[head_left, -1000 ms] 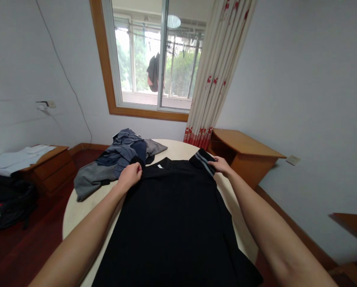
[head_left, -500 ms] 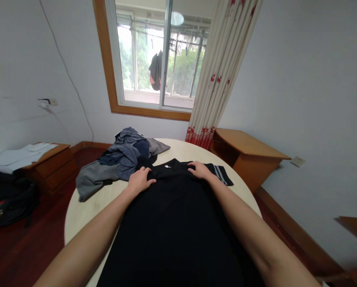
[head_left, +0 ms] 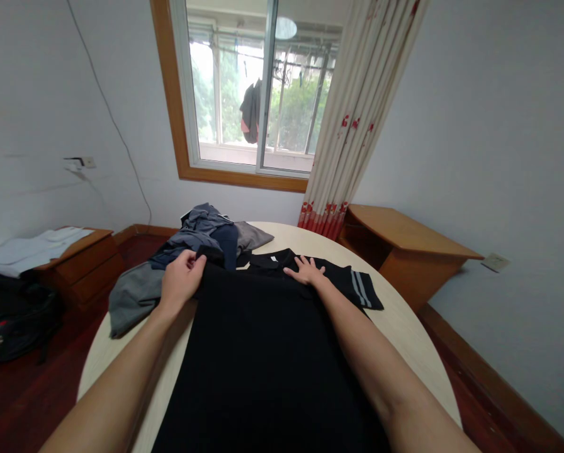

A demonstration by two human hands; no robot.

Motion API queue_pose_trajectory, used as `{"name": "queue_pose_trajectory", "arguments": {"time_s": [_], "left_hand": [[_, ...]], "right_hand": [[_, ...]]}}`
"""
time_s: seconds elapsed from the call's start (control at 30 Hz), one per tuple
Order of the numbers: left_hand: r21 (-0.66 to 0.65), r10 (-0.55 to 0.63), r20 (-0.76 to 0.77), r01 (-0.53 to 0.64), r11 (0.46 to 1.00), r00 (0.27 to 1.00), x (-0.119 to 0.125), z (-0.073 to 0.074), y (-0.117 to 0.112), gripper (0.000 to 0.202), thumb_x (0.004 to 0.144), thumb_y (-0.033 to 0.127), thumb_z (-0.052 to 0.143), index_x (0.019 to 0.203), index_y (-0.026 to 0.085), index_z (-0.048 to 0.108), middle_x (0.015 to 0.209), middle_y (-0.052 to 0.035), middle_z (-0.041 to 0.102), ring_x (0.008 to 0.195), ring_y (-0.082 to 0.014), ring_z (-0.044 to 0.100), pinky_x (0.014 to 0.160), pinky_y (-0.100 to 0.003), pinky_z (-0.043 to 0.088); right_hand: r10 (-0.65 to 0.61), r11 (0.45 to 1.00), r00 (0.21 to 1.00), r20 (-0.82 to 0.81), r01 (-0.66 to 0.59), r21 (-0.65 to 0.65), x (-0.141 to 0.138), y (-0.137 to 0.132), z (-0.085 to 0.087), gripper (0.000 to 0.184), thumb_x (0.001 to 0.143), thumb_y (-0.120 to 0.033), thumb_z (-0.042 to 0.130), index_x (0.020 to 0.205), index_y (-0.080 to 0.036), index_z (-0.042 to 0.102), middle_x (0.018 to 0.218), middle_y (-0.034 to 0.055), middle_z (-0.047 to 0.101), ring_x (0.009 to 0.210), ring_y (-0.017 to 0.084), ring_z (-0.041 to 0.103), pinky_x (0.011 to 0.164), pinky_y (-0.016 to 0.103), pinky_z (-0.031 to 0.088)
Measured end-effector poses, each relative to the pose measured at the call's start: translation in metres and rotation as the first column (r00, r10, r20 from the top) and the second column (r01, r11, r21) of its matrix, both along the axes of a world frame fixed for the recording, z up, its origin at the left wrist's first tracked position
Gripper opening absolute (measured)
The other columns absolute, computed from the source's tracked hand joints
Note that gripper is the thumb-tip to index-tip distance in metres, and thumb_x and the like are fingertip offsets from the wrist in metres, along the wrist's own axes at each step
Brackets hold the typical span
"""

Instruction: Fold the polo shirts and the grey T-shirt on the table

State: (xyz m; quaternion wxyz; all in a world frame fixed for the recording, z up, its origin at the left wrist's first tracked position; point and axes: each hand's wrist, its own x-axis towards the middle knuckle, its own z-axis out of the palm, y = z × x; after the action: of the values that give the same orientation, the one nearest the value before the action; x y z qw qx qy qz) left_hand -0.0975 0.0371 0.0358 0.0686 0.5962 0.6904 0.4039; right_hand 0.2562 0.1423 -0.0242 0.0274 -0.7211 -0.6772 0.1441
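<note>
A black shirt (head_left: 267, 352) with a collar lies spread over the round table (head_left: 428, 358), its collar end toward the window. Its right sleeve, marked by two grey stripes, rests out to the right. My left hand (head_left: 182, 277) is closed on the shirt's left shoulder or sleeve and holds that cloth slightly raised. Flat on the shirt beside the collar lies my right hand (head_left: 305, 270), fingers spread. The shirt's lower end runs out of view at the bottom.
A heap of grey and navy clothes (head_left: 201, 226) sits at the table's far left, close to my left hand. Beyond the table stand a wooden desk (head_left: 405, 229) on the right and a wooden drawer cabinet (head_left: 90, 258) on the left. A black bag (head_left: 15, 321) is on the floor.
My left hand has moved left and up, pulling the shirt's left shoulder cloth with it. My right hand has opened flat beside the collar. The view has shifted slightly.
</note>
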Motion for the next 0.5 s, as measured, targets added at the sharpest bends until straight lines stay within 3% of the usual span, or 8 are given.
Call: {"name": "queue_pose_trajectory", "arguments": {"time_s": [0.1,0.2,0.3,0.4,0.5], "left_hand": [[0.000,0.075,0.065,-0.075,0.997,0.995,-0.014,-0.002,0.006,0.023,0.087,0.045,0.053,0.080,0.023,0.056,0.075,-0.0006,0.064,0.073,-0.0188,0.062,0.064,-0.026,0.043],[-0.101,0.087,-0.010,-0.088,0.991,0.996,-0.017,-0.010,0.012,0.018,0.085,0.040,0.055,0.079,0.024,0.054,0.074,0.0000,0.064,0.072,-0.0195,0.061,0.061,-0.027,0.041],[-0.185,0.065,-0.116,-0.086,0.979,0.991,-0.013,-0.020,0.016,0.013,0.080,0.030,0.058,0.091,0.024,0.055,0.085,-0.0013,0.067,0.078,-0.0215,0.064,0.063,-0.029,0.043],[-0.102,0.034,-0.208,-0.056,0.993,0.978,-0.008,-0.028,0.018,0.036,0.077,0.024,0.060,0.112,0.022,0.055,0.110,-0.0073,0.068,0.102,-0.0255,0.065,0.079,-0.032,0.050],[0.015,-0.004,-0.270,0.008,1.000,0.963,-0.003,-0.030,0.018,0.043,0.085,0.033,0.058,0.127,0.021,0.054,0.129,-0.0111,0.063,0.120,-0.0286,0.059,0.095,-0.036,0.049]], "right_hand": [[-0.122,0.992,0.992,-0.016,0.122,0.030,-0.003,0.016,-0.005,0.093,0.090,-0.081,0.031,0.162,-0.023,0.021,0.170,0.0147,0.009,0.154,0.044,0.001,0.111,0.079,0.004],[-0.214,0.973,0.976,-0.039,0.216,0.083,-0.006,0.028,-0.009,0.096,0.090,-0.081,0.025,0.162,-0.019,0.021,0.169,0.0165,0.008,0.153,0.047,0.000,0.110,0.080,0.004],[-0.253,0.962,0.967,-0.039,0.256,0.096,-0.005,0.033,-0.011,0.096,0.091,-0.081,0.023,0.163,-0.017,0.020,0.170,0.0157,0.007,0.153,0.046,0.000,0.112,0.078,0.003],[-0.230,0.966,0.973,-0.029,0.232,0.116,0.000,0.033,-0.013,0.097,0.090,-0.083,0.021,0.163,-0.018,0.020,0.170,0.0144,0.007,0.154,0.044,0.000,0.114,0.076,0.001],[-0.190,0.973,0.981,-0.029,0.192,0.132,0.006,0.031,-0.016,0.096,0.090,-0.082,0.023,0.162,-0.019,0.022,0.170,0.0136,0.009,0.155,0.042,0.002,0.114,0.075,0.002]]}}
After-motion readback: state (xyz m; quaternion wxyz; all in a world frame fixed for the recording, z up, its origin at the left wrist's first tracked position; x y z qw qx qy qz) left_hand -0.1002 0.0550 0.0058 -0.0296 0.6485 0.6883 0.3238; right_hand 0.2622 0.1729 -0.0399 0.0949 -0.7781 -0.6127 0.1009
